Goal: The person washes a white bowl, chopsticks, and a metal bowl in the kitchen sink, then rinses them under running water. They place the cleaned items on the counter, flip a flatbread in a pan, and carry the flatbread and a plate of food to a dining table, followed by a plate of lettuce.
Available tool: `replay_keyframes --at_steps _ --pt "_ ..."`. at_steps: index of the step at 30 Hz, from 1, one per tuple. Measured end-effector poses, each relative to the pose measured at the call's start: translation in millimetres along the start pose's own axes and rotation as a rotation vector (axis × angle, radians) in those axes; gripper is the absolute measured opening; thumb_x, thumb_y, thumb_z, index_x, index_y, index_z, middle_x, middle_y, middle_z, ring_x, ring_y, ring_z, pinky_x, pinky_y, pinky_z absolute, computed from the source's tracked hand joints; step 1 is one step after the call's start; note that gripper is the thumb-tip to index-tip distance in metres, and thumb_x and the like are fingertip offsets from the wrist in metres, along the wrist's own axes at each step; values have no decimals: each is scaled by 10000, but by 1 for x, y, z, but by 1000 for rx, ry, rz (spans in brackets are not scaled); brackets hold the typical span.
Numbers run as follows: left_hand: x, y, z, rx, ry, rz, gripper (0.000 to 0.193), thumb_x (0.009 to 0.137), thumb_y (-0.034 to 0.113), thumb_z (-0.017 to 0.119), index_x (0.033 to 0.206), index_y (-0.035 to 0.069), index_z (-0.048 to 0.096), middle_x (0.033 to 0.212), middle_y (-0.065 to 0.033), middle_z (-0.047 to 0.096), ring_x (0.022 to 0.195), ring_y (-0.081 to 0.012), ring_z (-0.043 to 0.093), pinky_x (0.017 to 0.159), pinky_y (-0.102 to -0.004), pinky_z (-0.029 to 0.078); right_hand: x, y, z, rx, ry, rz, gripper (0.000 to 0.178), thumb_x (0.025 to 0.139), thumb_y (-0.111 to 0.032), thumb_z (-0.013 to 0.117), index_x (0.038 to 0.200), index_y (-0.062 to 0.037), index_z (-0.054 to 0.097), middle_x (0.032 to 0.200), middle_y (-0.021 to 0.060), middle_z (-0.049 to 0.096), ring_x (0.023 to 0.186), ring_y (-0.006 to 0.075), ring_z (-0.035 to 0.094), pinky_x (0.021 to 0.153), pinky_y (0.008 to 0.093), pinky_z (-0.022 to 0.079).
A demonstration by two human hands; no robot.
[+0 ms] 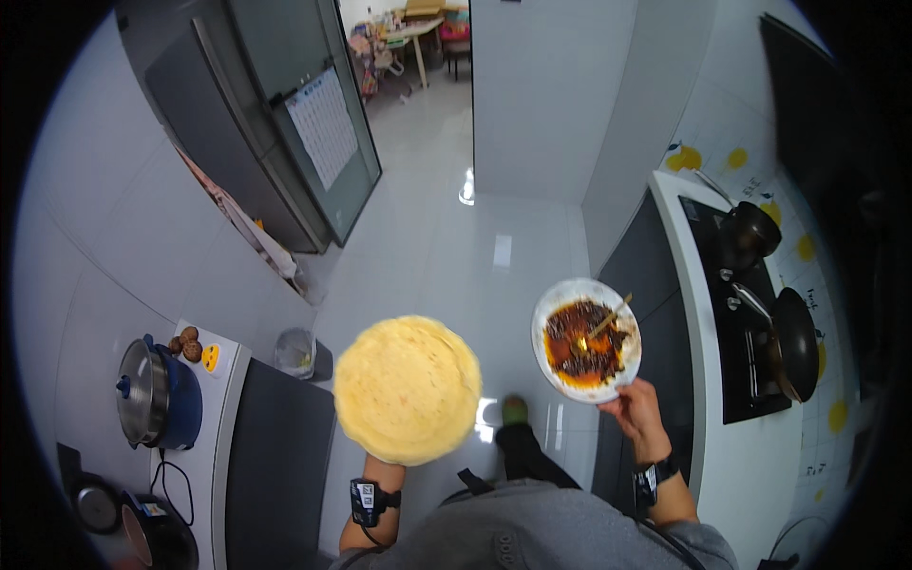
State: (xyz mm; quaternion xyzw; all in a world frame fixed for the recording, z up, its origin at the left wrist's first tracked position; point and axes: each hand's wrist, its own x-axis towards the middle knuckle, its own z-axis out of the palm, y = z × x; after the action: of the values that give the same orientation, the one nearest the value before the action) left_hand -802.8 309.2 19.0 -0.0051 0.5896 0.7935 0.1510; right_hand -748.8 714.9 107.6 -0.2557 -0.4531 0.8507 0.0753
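Before me on the left is a round pale-yellow flatbread [408,389], perhaps a stack of them, with uneven edges. My left hand [385,471] supports it from below; the fingers are hidden beneath, and I cannot tell whether a plate lies under it. On the right, my right hand [636,410] grips the near rim of a white plate [539,331]. Dark reddish-brown sauce [573,328] with oily orange edges covers most of this plate. A thin light-brown stick-like utensil [613,313] rests in the sauce, its end over the rim.
At right, a counter [727,456] carries a black hob with a saucepan [750,236] and a frying pan [796,344]. A blue electric pot [171,399] and walnuts [191,344] stand on the left counter. A bin [302,356] is on the floor. Ahead, a glass door [313,114] stands beside a doorway.
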Motion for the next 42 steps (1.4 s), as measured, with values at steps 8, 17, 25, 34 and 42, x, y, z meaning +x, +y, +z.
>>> replay_keyframes --at_steps 8,17,25,34,42 --pt "124 4 -4 -630 27 198 395 919 233 328 1278 70 312 1338 -88 299 1182 -220 332 996 -335 262 189 -43 60 -83 -102 90 256 770 24 387 974 160 458 899 234 577 715 284 621 590 326 554" --pt "266 38 -31 -841 248 235 412 909 242 349 1275 60 306 1319 -99 323 1173 -224 348 982 -333 285 405 -78 196 -98 -240 155 236 771 22 418 953 162 470 870 235 586 706 274 624 581 316 556" --pt "451 39 -93 -1228 460 102 433 898 243 372 1277 49 294 1293 -95 362 1160 -202 373 956 -316 314 582 -69 329 -140 -292 193 219 785 9 403 931 164 454 833 238 582 675 280 622 603 338 556" --pt "697 155 -67 -374 176 45 395 910 179 343 1275 47 265 1294 -98 348 1160 -214 372 967 -340 332 752 -105 444 -148 -301 195 222 779 4 397 917 158 478 834 231 586 685 279 623 594 330 557" --pt "925 189 -39 -564 103 27 405 905 158 356 1279 44 252 1295 -96 348 1159 -212 375 968 -331 330 969 -153 524 -152 -320 155 160 759 7 432 855 119 495 756 186 583 639 283 612 590 372 549"
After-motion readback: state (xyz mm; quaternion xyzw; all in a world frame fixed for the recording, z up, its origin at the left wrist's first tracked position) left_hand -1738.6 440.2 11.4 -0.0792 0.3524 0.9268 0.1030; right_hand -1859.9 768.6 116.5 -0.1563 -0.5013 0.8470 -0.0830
